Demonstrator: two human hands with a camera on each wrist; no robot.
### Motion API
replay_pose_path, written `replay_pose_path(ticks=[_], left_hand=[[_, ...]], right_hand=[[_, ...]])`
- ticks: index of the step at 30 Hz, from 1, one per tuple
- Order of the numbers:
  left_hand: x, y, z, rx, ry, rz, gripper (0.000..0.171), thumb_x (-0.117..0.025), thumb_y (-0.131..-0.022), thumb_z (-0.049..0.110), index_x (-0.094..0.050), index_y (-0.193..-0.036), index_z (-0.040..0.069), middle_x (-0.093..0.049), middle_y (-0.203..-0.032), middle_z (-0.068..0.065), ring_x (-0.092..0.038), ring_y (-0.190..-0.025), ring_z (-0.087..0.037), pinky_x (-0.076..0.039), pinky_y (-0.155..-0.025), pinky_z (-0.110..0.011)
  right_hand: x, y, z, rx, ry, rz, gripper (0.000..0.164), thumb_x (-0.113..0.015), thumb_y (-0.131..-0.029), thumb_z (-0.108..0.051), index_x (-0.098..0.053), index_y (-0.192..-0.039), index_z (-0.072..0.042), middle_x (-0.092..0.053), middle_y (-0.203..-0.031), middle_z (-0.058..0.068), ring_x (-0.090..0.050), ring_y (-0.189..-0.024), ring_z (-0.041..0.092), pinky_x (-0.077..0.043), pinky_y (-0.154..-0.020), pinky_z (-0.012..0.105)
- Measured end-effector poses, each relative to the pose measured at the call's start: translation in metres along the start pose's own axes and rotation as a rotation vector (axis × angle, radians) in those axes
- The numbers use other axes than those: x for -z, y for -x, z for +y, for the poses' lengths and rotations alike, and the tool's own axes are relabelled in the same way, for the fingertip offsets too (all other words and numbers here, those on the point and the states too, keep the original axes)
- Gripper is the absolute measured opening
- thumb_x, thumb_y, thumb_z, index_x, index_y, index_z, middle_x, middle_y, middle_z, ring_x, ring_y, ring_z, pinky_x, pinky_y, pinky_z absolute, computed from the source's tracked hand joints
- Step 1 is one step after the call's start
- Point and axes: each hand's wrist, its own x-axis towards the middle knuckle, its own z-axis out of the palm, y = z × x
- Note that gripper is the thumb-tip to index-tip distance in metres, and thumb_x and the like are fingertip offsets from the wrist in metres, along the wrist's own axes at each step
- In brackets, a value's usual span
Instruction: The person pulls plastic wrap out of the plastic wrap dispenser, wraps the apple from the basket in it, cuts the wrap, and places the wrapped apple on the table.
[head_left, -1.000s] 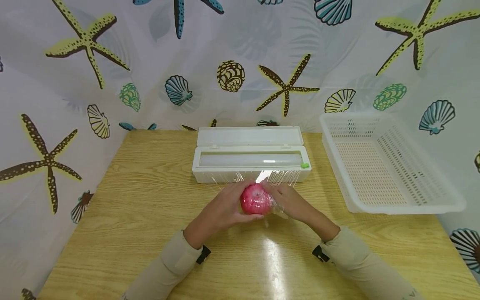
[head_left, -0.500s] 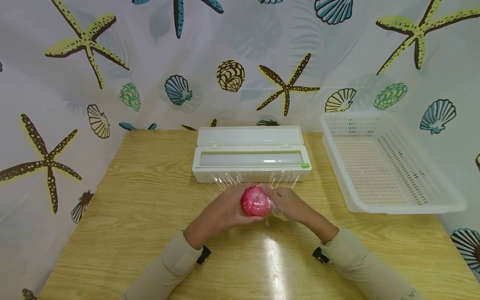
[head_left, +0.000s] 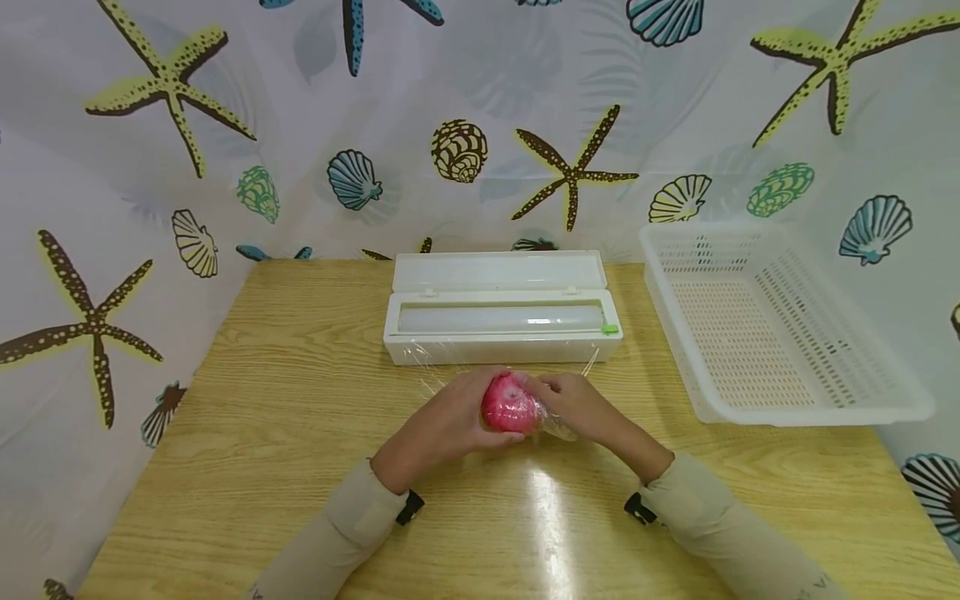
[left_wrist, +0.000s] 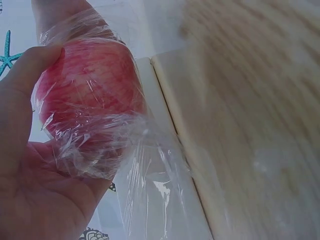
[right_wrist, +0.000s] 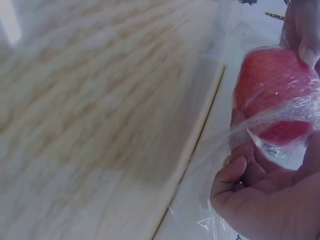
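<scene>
A red apple point(head_left: 512, 404), wrapped in clear cling film, is held above the table just in front of a white cling film dispenser point(head_left: 502, 327). My left hand point(head_left: 453, 421) grips the apple from the left, with the thumb on the near side. My right hand point(head_left: 581, 407) is at the apple's right side, thumb against it. In the right wrist view, the fingers of that hand curl on loose cling film point(right_wrist: 225, 132). Gathered film point(left_wrist: 92, 145) crosses the apple in the left wrist view, and a sheet runs on toward the dispenser.
The dispenser's lid point(head_left: 498, 271) stands open behind its film roll, with a green slider point(head_left: 610, 329) at the right end. A white perforated basket point(head_left: 690, 367) sits at the right on the wooden table point(head_left: 300, 358). A shell-patterned cloth point(head_left: 405, 108) hangs behind.
Bright creases in the film between dispenser and hands have become fewer. The apple has turned slightly and sits a touch lower; both hands stay close around it.
</scene>
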Motion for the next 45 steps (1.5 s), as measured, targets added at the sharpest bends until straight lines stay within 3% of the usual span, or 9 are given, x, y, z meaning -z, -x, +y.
replay_pose_path(ticks=[10, 17, 29, 45], left_hand=[[-0.003, -0.003, -0.003, 0.018, 0.004, -0.018, 0.076, -0.077, -0.072, 0.044, -0.043, -0.132, 0.013, -0.051, -0.123, 0.003, -0.050, -0.109, -0.011, -0.046, -0.090, -0.027], [-0.007, -0.004, -0.004, 0.038, -0.017, -0.024, 0.077, -0.077, -0.072, 0.044, -0.041, -0.133, 0.013, -0.051, -0.122, 0.002, -0.051, -0.108, -0.013, -0.047, -0.089, -0.029], [-0.012, -0.005, -0.011, 0.070, 0.005, -0.048, 0.080, -0.077, -0.072, 0.044, -0.039, -0.134, 0.012, -0.051, -0.123, 0.000, -0.051, -0.108, -0.013, -0.047, -0.089, -0.029], [-0.011, -0.011, -0.013, 0.084, 0.042, -0.069, 0.079, -0.077, -0.073, 0.043, -0.039, -0.134, 0.012, -0.050, -0.122, 0.001, -0.050, -0.108, -0.011, -0.046, -0.090, -0.028]], right_hand=[[-0.005, -0.002, 0.007, -0.016, -0.008, 0.007, 0.051, -0.042, -0.091, -0.060, -0.062, -0.092, -0.013, -0.057, -0.074, 0.000, -0.052, -0.070, 0.015, -0.046, -0.059, 0.030], [-0.005, -0.003, 0.009, 0.000, 0.026, 0.006, 0.047, -0.041, -0.093, -0.056, -0.061, -0.089, -0.014, -0.051, -0.069, 0.001, -0.048, -0.067, 0.015, -0.043, -0.058, 0.030], [-0.008, -0.003, 0.012, 0.007, 0.041, -0.008, 0.046, -0.039, -0.096, -0.051, -0.061, -0.094, -0.011, -0.057, -0.075, 0.000, -0.053, -0.071, 0.016, -0.046, -0.061, 0.029], [-0.006, -0.006, 0.012, 0.005, 0.020, -0.013, 0.048, -0.036, -0.096, -0.053, -0.062, -0.089, -0.012, -0.057, -0.072, 0.000, -0.052, -0.067, 0.015, -0.047, -0.057, 0.029]])
